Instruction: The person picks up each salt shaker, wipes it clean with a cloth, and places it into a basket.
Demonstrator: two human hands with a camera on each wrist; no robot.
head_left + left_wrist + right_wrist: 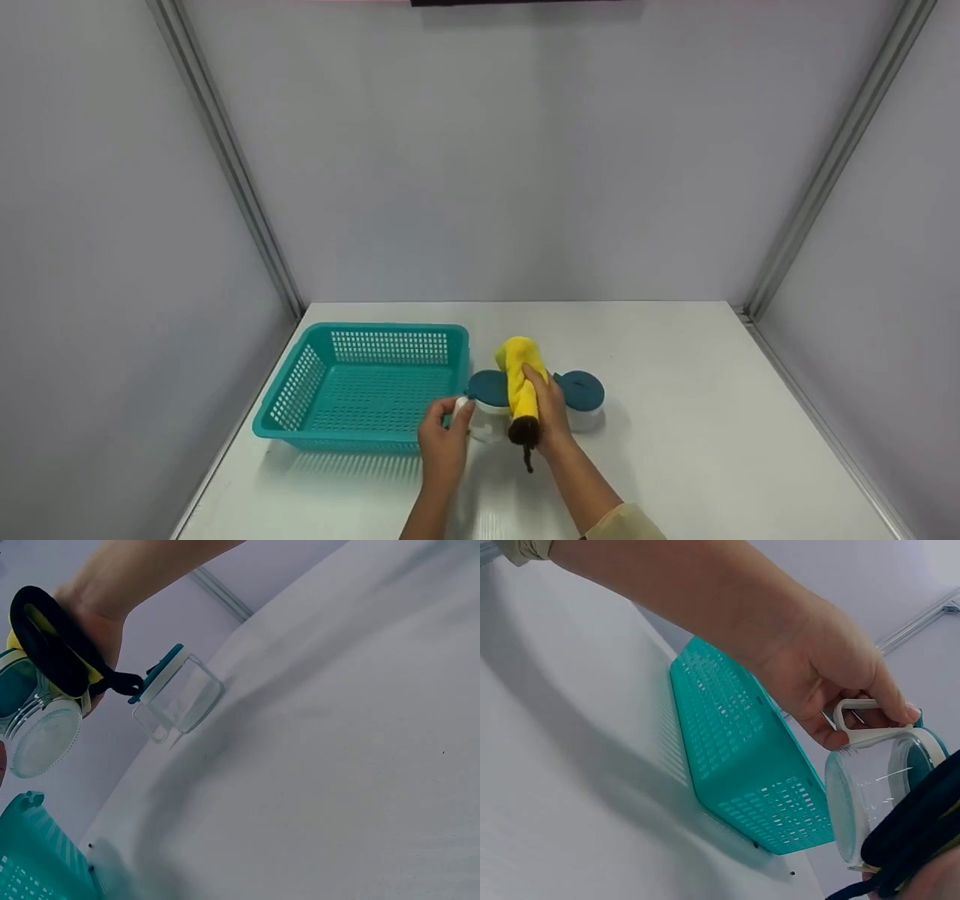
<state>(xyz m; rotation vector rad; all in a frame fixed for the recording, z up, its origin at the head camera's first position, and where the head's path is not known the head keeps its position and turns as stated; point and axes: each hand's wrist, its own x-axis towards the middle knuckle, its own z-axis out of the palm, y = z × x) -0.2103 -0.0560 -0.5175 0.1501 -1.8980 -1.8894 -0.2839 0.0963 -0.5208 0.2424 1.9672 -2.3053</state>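
Observation:
In the head view my left hand (444, 442) pinches the white handle of a clear jar with a teal lid (489, 388). The right wrist view shows the thumb on top of that handle (855, 736) and fingers through it. My right hand (551, 412) grips a rolled yellow cloth (519, 375) with dark edging and a dark cord loop at its near end. This roll lies against the jar's right side and covers part of it. Just right of the right hand, a second clear jar with a teal lid (582, 391) stands on the table.
A teal plastic basket (360, 439) with perforated sides sits on the table to the left, close beside my left hand. Grey panels (480, 187) enclose the white table (697, 420) at the back and both sides.

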